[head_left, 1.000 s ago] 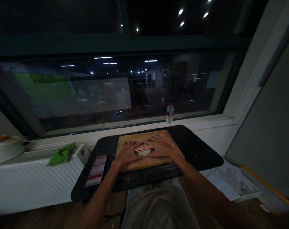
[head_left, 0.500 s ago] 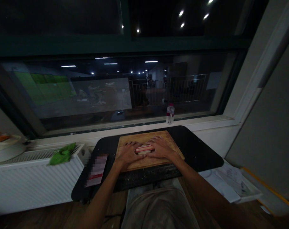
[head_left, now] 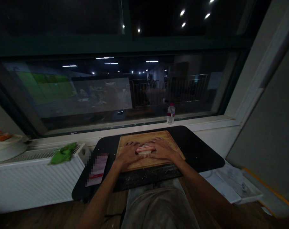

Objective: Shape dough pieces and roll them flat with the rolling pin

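Note:
A small pale block with red and white stripes (head_left: pixel 145 149), perhaps clay or dough, lies on a wooden cutting board (head_left: pixel 132 166). Around its left end curves my left hand (head_left: pixel 127 155), thumb along the near side and fingers toward the far side. My right hand (head_left: pixel 161 149) wraps the right end in the same way. Both thumbs come close together in front of the block. Palms and part of the block's ends are hidden by the hands.
The board sits on a black table (head_left: pixel 194 149) dotted with crumbs. A printed packet (head_left: pixel 98 170) lies at its left. A bottle (head_left: pixel 171 114) stands on the windowsill, a green cloth (head_left: pixel 63 153) on the radiator (head_left: pixel 39 184). Papers (head_left: pixel 220 184) rest at lower right.
The view has shifted very slightly. Both hands stay around the striped block, with hardly any visible movement.

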`<state>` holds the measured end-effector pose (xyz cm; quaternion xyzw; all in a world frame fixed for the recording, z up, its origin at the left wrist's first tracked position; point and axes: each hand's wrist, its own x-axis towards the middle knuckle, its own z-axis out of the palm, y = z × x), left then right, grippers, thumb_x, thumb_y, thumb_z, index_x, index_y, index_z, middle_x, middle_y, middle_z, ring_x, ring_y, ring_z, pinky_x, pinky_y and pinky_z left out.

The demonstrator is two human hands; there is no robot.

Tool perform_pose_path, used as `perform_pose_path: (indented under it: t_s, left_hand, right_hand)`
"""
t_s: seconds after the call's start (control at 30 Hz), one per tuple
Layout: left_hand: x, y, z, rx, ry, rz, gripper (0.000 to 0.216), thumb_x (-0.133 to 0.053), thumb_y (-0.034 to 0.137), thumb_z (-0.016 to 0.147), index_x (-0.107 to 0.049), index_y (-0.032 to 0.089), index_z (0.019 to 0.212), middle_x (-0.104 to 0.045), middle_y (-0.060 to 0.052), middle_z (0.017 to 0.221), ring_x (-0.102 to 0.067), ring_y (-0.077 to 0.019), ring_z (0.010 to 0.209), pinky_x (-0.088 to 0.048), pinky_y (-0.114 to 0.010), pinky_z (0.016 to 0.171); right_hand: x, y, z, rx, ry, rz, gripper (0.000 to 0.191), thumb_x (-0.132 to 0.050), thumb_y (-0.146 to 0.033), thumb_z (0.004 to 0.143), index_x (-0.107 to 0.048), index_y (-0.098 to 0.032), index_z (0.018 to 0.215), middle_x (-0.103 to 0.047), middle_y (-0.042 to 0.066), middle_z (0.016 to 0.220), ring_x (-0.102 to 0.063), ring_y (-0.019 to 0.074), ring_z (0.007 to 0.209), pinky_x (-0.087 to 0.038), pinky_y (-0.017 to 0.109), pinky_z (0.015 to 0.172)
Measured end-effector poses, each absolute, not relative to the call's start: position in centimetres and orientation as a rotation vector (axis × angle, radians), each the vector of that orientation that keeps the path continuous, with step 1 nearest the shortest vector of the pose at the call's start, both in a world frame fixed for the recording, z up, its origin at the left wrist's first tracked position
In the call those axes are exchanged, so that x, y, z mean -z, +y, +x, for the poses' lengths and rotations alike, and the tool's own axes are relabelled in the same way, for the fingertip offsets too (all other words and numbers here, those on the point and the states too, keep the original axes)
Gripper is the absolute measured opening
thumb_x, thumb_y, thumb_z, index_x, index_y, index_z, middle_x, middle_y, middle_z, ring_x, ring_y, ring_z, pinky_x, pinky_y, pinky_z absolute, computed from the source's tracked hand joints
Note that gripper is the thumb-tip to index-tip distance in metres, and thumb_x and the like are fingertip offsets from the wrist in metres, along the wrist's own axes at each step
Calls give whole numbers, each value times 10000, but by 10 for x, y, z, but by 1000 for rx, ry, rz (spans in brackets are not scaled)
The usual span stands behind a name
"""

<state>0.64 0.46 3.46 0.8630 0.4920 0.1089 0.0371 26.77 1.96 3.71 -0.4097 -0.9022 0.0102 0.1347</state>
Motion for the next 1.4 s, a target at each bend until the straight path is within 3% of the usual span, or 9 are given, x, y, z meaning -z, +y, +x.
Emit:
perform_pose_path:
  t_s: [0.33,0.97,1.1,1.27,1.4]
  left_hand:
    - [-34,-10,11,-375,1594,2627,821,-466,835,1020,-559,319,1651,-665,-110,1586,-586,-382,1448,-362,-554,1251]
    - [-31,-24,18,-372,1684,2628,680,-508,699,1074,-619,283,1602,-716,-143,1527,-652,-356,1406,-418,-515,1221]
    - [-29,-23,18,-362,1688,2619,682,-535,712,1059,-638,289,1583,-724,-130,1518,-647,-363,1411,-420,-521,1228]
    - [-30,-15,16,-407,1663,2659,748,-535,753,1038,-562,321,1647,-603,-103,1662,-524,-388,1531,-360,-574,1283]
    - [-30,-2,13,-373,1625,2647,723,-421,726,1088,-506,325,1685,-589,-99,1675,-517,-358,1539,-332,-555,1305]
  right_hand:
    - [-25,10,269,8,-2574,-1232,683,-672,-632,1045,-607,-279,1627,-675,135,1569,-570,376,1475,-362,545,1277]
    - [-14,-13,263,-58,-2414,-1291,506,-687,-527,1068,-701,-327,1533,-744,80,1492,-692,334,1351,-488,483,1178]
    - [-18,-8,264,-79,-2435,-1283,516,-658,-538,1081,-685,-331,1553,-766,83,1456,-696,334,1342,-494,469,1166]
    - [-26,0,262,-28,-2492,-1291,611,-650,-606,1062,-670,-267,1571,-722,126,1516,-615,375,1436,-434,521,1225]
    - [-36,8,261,-29,-2543,-1293,661,-668,-623,1036,-652,-259,1587,-672,132,1580,-580,384,1473,-420,537,1239]
